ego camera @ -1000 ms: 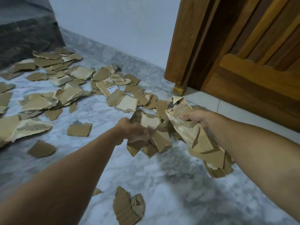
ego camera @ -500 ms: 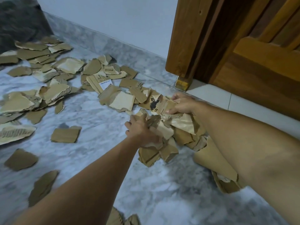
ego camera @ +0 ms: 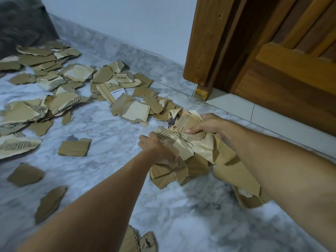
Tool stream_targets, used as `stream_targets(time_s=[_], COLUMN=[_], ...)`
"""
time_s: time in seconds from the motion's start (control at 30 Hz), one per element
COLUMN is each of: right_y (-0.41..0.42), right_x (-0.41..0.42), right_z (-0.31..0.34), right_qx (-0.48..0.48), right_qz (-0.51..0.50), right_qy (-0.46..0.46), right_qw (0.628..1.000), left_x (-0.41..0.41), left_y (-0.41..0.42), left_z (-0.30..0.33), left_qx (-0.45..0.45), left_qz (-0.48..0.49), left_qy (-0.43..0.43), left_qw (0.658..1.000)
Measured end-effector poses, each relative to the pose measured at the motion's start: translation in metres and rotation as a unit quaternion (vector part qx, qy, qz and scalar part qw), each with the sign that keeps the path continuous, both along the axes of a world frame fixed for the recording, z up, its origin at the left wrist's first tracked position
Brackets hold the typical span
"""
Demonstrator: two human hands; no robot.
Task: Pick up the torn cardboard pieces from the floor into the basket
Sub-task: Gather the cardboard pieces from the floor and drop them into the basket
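Cardboard scatter (ego camera: 54,106): torn brown and pale pieces strewn over the grey marbled floor (ego camera: 190,224), well to the left of and beyond both hands, reaching back toward the skirting and a dark grey mass (ego camera: 20,20) in the far corner.
Loose pieces: one flat rectangle (ego camera: 74,148) lies alone just left of the left hand; two darker scraps (ego camera: 25,174) lie nearer the viewer beside the left forearm; more show at the bottom edge.
Printed piece (ego camera: 123,78): reads "PICO", far beyond the left hand, near the wall.
Left hand (ego camera: 158,150): its grip is curled down over the near-left side of a gathered bundle, fingers bent into the corrugated pieces.
Bundle (ego camera: 190,151): a wad of torn cardboard held between the two hands, its lower pieces hanging toward the floor; whether they touch it cannot be told.
Right hand (ego camera: 209,124): its grip pinches the top of the bundle, thumb pressed on a sheet printed "UN".
Under the right forearm: a larger tan sheet (ego camera: 238,175) and more scraps.
Wooden door (ego camera: 272,60): beyond the right hand.
Basket: out of view.
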State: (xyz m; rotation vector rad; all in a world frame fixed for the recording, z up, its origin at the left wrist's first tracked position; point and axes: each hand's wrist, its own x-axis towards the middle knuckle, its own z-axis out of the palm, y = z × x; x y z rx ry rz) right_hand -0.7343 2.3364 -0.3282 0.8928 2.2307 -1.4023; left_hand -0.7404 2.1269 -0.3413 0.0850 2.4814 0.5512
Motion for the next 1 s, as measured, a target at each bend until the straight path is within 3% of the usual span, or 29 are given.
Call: stream_targets(time_s=[0.13, 0.3, 0.37, 0.57, 0.7, 1.0], right_y=[0.011, 0.016, 0.023, 0.045, 0.047, 0.02], right_x=[0.017, 0.046, 0.056, 0.104, 0.132, 0.126], right_z=[-0.021, 0.026, 0.041, 0.047, 0.028, 0.048], right_qx=[-0.038, -0.045, -0.042, -0.011, 0.092, 0.162], right_qz=[-0.03, -0.101, -0.109, -0.049, -0.007, 0.073], right_qy=[0.018, 0.038, 0.004, -0.138, -0.122, -0.097], right_qw=[0.999, 0.993, 0.993, 0.989, 0.988, 0.979], left_x=[0.015, 0.026, 0.031, 0.037, 0.044, 0.037], left_y=[0.001, -0.005, -0.007, -0.013, -0.013, -0.037], left_z=[-0.002, -0.005, -0.001, -0.001, -0.001, 0.03], left_qx=[0.013, 0.09, 0.112, 0.193, 0.21, 0.228], left_qz=[-0.024, 0.011, 0.026, 0.151, 0.173, 0.145], left_qy=[0.035, 0.018, 0.009, -0.064, -0.085, -0.066], left_qw=[0.999, 0.996, 0.993, 0.967, 0.959, 0.96])
